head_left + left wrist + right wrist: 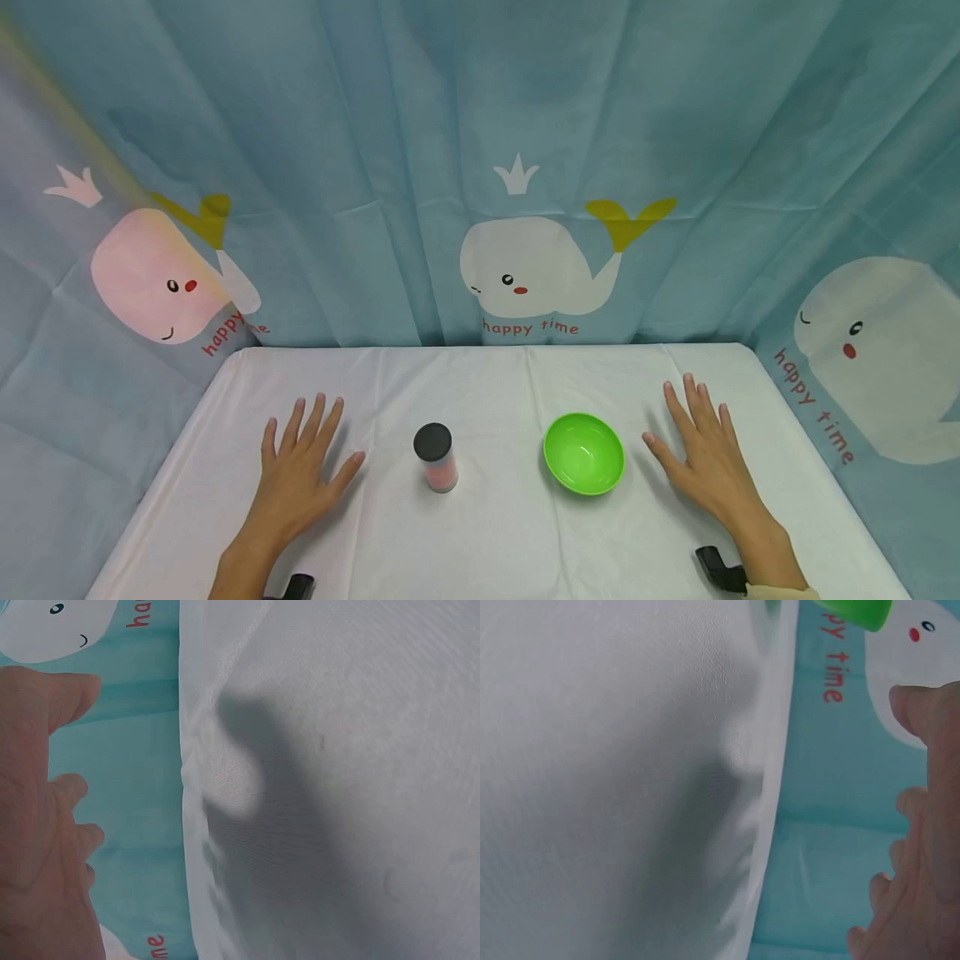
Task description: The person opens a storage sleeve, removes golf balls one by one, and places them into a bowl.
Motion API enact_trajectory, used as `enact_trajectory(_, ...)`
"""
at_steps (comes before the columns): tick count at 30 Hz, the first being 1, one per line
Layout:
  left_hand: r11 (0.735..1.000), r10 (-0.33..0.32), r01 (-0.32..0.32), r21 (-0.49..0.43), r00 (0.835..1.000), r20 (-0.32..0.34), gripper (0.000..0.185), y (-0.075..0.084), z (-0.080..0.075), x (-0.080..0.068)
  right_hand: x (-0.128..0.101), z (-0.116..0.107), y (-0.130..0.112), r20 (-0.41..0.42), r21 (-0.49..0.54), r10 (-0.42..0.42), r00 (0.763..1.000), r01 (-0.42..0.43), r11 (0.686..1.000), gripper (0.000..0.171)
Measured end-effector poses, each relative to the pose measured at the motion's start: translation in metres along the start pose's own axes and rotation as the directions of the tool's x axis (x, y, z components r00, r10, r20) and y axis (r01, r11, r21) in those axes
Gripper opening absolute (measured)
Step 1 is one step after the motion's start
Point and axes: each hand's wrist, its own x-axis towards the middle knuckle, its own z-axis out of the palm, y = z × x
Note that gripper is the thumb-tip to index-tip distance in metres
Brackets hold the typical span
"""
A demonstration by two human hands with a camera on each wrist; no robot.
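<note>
My left hand (298,475) hovers over the left side of the table with its fingers spread, holding nothing. To its right stands a small clear jar (440,471) with a black lid (432,442) and something pink inside. A round bright green bowl (584,454) sits right of the jar, and no contents show in it. My right hand (708,462) is just beyond the bowl on the right, fingers spread and apart from it. The right wrist view catches the green bowl's edge (859,609) at the top, with the right hand (922,847) beside it.
A white cloth (480,542) covers the table. Blue-green curtains (405,167) with printed whales hang behind it and at both sides. Black camera mounts (722,571) are worn at the wrists.
</note>
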Motion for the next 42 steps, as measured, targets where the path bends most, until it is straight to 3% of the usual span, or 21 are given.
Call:
enact_trajectory(9,1.000,-0.024,0.024,-0.004,1.000,0.012,0.089,-0.001,-0.002,-0.008,-0.001,-0.003,-0.007,0.044,0.001,-0.001,0.999,0.001,1.000,0.087)
enact_trajectory(21,1.000,-0.028,0.028,-0.008,1.000,0.005,0.089,0.004,-0.008,-0.014,0.001,-0.011,-0.015,0.029,-0.021,-0.021,0.999,0.022,1.000,0.087)
enact_trajectory(30,0.994,0.015,-0.014,-0.111,1.000,0.004,0.089,0.018,-0.013,-0.014,0.007,-0.018,-0.037,0.023,0.066,-0.069,0.997,0.067,0.996,0.085)
enact_trajectory(34,0.985,0.056,-0.048,-0.165,0.998,0.042,0.093,0.029,-0.011,-0.009,0.012,-0.021,-0.048,0.023,0.096,-0.092,0.996,0.089,0.991,0.085)
enact_trajectory(42,0.939,0.095,-0.065,-0.337,0.993,0.073,0.093,0.058,-0.007,-0.006,0.025,-0.025,-0.081,0.056,0.212,-0.146,0.988,0.132,0.968,0.081)
